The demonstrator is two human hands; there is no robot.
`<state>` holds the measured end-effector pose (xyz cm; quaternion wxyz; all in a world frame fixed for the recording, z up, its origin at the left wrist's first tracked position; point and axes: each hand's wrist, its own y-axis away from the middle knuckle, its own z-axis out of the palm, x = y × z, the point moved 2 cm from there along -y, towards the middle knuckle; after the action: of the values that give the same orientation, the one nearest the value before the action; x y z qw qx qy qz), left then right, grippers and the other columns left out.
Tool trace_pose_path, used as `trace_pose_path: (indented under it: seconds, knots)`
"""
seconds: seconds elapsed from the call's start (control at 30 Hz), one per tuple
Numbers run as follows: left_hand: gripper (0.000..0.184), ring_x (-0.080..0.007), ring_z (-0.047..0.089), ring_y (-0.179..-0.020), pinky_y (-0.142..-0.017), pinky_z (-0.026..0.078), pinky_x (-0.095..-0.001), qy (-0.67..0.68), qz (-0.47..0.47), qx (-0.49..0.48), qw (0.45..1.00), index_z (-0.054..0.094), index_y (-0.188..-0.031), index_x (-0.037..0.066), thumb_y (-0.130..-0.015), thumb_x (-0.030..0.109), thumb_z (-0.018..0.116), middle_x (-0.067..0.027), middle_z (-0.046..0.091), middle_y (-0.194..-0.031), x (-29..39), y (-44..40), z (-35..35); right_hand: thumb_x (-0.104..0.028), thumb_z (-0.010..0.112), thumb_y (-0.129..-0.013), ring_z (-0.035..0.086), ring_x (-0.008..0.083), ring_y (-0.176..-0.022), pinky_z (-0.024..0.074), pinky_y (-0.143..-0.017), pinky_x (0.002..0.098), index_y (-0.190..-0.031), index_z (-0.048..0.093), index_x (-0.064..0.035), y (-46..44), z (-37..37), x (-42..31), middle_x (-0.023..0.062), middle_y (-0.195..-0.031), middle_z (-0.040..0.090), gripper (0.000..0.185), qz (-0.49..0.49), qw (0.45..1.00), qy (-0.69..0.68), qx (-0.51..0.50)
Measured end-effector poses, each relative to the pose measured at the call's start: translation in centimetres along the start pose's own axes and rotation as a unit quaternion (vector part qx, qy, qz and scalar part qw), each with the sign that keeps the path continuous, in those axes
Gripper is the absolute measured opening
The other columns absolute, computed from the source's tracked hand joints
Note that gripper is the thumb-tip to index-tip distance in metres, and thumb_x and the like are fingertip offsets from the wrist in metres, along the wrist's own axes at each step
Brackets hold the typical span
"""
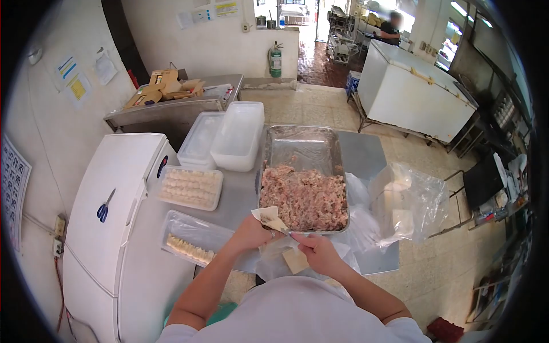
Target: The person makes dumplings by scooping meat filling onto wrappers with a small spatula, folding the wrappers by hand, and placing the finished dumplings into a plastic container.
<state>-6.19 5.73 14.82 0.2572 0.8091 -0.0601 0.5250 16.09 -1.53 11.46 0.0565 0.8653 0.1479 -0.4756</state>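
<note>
My left hand (253, 233) holds a thin pale dough wrapper (269, 216) at the near left corner of a metal tray (303, 140). Close beside it, my right hand (316, 251) is closed at the wrapper's lower edge; what its fingers grip is too small to make out. Ground meat mixture (303, 197) fills the near part of the tray. Below my hands lies a stack of square wrappers (295, 260) on plastic. One plastic container (191, 184) holds rows of pale pieces, and a longer one (200, 228) has a single row.
Stacked empty containers (237, 137) stand behind on the left. A white freezer (108, 228) bears blue scissors (105, 207). Plastic-bagged wrappers (400, 200) lie right of the tray. Further back are a metal table with cardboard (166, 86), a chest freezer (409, 91) and a person (391, 28).
</note>
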Motion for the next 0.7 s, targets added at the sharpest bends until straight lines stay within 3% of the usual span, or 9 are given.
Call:
trace_pose_path:
  seconds: [0.1, 0.2, 0.3, 0.4, 0.47, 0.6, 0.7]
  knots:
    - [0.026, -0.013, 0.065, -0.078, -0.073, 0.053, -0.032, -0.016, 0.116, 0.073, 0.99, 0.07, -0.099, 0.006, -0.078, 0.012, 0.084, -0.005, 0.074, -0.089, -2.4, -0.6, -0.1, -0.006, 0.063, -0.093, 0.063, 0.0297, -0.079, 0.0523, -0.07, 0.04, -0.127, 0.073, -0.0203, 0.2, -1.8, -2.8, 0.0108, -0.086, 0.063, 0.039, -0.037, 0.991, 0.127, 0.012]
    - [0.028, -0.0152, 0.065, -0.078, -0.074, 0.053, -0.0333, -0.068, 0.124, 0.065, 0.988, 0.069, -0.096, 0.004, -0.077, 0.014, 0.087, -0.0061, 0.073, -0.086, -1.0, 0.7, -0.2, -0.006, 0.065, -0.09, 0.064, 0.0305, -0.08, 0.0529, -0.071, 0.0418, -0.125, 0.074, -0.0191, 0.2, -3.8, -4.5, 0.0093, -0.087, 0.06, 0.038, -0.048, 0.976, 0.213, -0.025]
    - [0.024, -0.0094, 0.064, -0.08, -0.072, 0.054, -0.0295, -0.064, 0.116, 0.052, 0.99, 0.072, -0.093, 0.006, -0.076, 0.011, 0.088, -0.0012, 0.073, -0.086, -0.9, 1.0, 0.1, -0.006, 0.069, -0.087, 0.064, 0.0312, -0.079, 0.0525, -0.069, 0.0415, -0.123, 0.074, -0.0176, 1.0, -7.1, -5.8, 0.0104, -0.087, 0.063, 0.038, -0.039, 0.976, 0.213, -0.03]
    - [0.026, -0.0083, 0.064, -0.081, -0.072, 0.054, -0.0289, 0.009, 0.138, 0.07, 0.988, 0.072, -0.093, 0.006, -0.076, 0.014, 0.09, -0.0007, 0.072, -0.086, -1.8, 1.0, 0.6, -0.01, 0.073, -0.086, 0.061, 0.0246, -0.072, 0.0503, -0.066, 0.0378, -0.12, 0.075, -0.0113, 1.8, -8.7, -4.6, 0.0086, -0.082, 0.064, 0.034, -0.02, 0.99, 0.135, 0.026]
    - [0.028, -0.0078, 0.062, -0.079, -0.071, 0.052, -0.029, 0.082, 0.133, 0.06, 0.986, 0.069, -0.094, 0.006, -0.078, 0.016, 0.09, -0.0007, 0.07, -0.085, -2.4, 1.2, 1.8, -0.01, 0.076, -0.087, 0.056, 0.0141, -0.068, 0.0459, -0.062, 0.0316, -0.115, 0.075, -0.0059, 1.6, -7.1, -3.8, 0.0028, -0.08, 0.064, 0.028, 0.055, 0.998, 0.005, 0.02]
    - [0.031, -0.0082, 0.064, -0.081, -0.072, 0.054, -0.0285, 0.184, 0.141, 0.023, 0.973, 0.071, -0.095, 0.005, -0.076, 0.017, 0.092, 0.0, 0.07, -0.086, -2.0, 2.4, 4.6, -0.012, 0.077, -0.09, 0.046, 0.0019, -0.07, 0.0382, -0.059, 0.0235, -0.106, 0.075, -0.0004, 0.8, -1.7, -2.4, -0.0053, -0.077, 0.058, 0.02, 0.137, 0.967, -0.214, -0.003]
    - [0.029, -0.0086, 0.063, -0.083, -0.074, 0.053, -0.029, 0.048, 0.121, 0.028, 0.991, 0.072, -0.094, 0.004, -0.076, 0.017, 0.091, -0.0008, 0.07, -0.085, -0.9, 3.5, 4.9, -0.014, 0.074, -0.093, 0.048, 0.0022, -0.07, 0.039, -0.059, 0.0239, -0.1, 0.076, -0.0007, 0.3, -1.0, -3.2, -0.0047, -0.075, 0.061, 0.016, 0.144, 0.969, -0.199, 0.005]
